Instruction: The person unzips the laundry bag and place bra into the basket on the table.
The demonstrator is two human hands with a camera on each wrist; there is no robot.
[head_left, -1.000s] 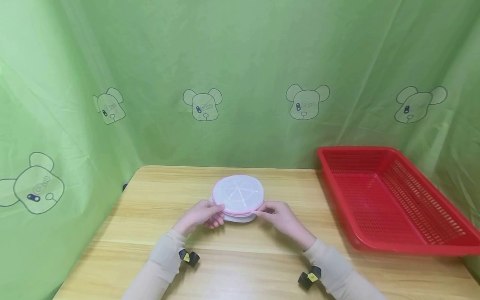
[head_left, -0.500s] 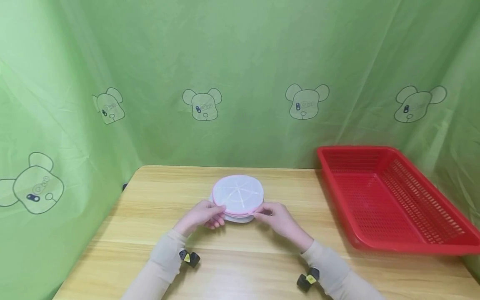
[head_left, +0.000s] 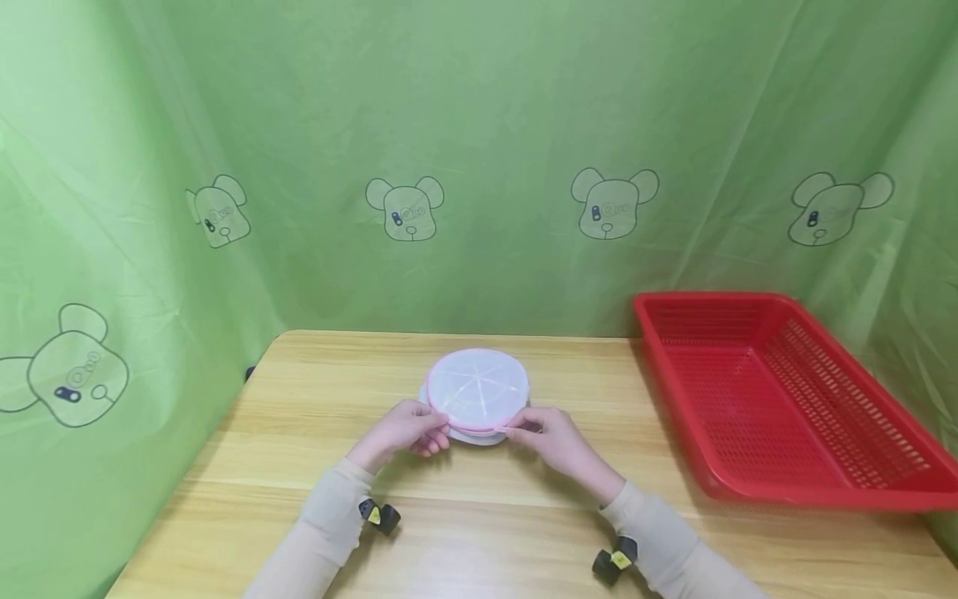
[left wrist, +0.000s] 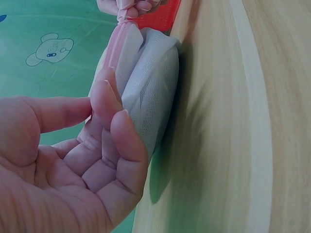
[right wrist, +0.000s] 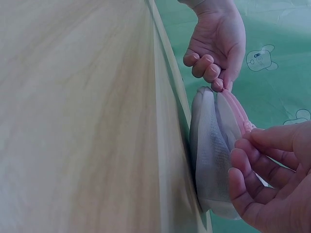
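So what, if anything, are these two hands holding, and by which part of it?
A white mesh bag: the left hand pinches its pink zipper edge, and the right hand pinches the zipper pull.

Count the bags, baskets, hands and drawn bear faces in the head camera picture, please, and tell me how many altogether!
Round mesh bag: 1
Red basket: 1
Hands, one left hand and one right hand: 2
Drawn bear faces: 5
Total: 9

- Cut off at head view's right: basket
- Partly hidden by left hand: pouch
- By right hand: zip pull
- Too small to read: curtain lettering
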